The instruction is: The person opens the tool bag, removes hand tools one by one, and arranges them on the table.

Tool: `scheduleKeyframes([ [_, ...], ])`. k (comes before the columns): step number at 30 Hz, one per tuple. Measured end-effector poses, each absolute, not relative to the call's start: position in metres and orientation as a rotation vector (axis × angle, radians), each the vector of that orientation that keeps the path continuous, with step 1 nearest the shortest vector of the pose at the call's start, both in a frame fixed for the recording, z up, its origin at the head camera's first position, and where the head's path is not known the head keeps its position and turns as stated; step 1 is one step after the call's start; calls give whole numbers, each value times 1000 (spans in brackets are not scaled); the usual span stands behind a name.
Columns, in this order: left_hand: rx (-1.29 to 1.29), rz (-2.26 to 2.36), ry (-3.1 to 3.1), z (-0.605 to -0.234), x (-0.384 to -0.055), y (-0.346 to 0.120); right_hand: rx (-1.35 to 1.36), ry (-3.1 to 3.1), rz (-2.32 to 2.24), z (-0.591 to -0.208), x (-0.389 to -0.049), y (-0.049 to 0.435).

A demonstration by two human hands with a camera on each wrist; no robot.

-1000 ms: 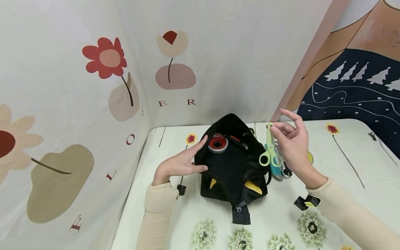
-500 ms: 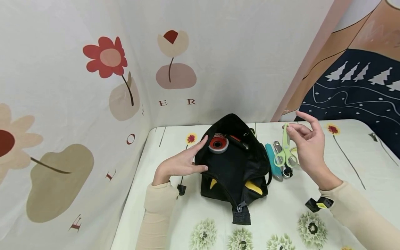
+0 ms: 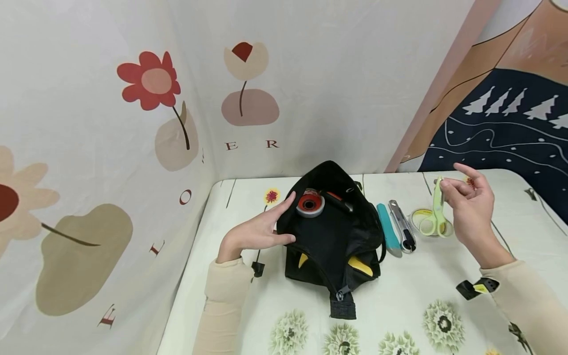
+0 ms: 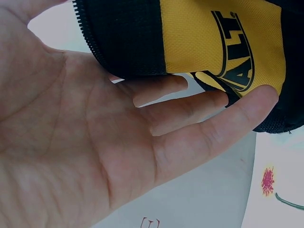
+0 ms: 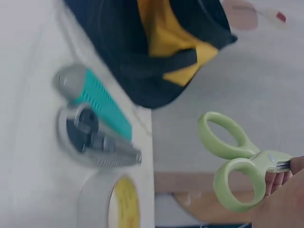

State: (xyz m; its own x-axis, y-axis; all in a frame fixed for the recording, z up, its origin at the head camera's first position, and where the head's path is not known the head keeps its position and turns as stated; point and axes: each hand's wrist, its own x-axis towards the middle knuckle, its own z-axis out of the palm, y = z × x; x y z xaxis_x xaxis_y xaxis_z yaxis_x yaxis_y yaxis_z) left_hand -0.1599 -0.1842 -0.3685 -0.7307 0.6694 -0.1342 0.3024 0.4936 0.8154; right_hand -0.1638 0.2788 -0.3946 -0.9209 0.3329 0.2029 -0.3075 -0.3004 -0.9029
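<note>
My left hand (image 3: pixel 255 231) holds the left side of the mouth of a black and yellow tool bag (image 3: pixel 328 256), its fingers against the outer fabric in the left wrist view. Inside the gaping bag lie a red-centred roll of tape (image 3: pixel 309 203) and a partly hidden red and black tool (image 3: pixel 339 201). To the right, my right hand (image 3: pixel 472 212) pinches a pair of light green scissors (image 3: pixel 437 209) at the blade end. The handle loops hang down, in front of a clear tape roll (image 3: pixel 419 217) in the head view.
Right of the bag lie a teal and grey knife-like tool (image 3: pixel 389 230) and a silver utility knife (image 3: pixel 402 227), side by side. The tape roll stands beside them. A patterned cloth covers the table (image 3: pixel 248 315); printed fabric walls (image 3: pixel 328 88) rise behind and left.
My right hand has carried the scissors rightward, away from the bag and past the two knives to the tape roll. My left hand and the bag have stayed put.
</note>
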Motion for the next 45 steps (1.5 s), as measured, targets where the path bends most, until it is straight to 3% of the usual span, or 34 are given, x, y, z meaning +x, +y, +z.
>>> scheduleKeyframes([
  [19, 793, 1131, 2309, -368, -159, -184, -349, -1692, 2242, -416, -162, 337],
  [45, 791, 1130, 2310, -369, -160, -185, -634, -2070, 2057, -458, -182, 367],
])
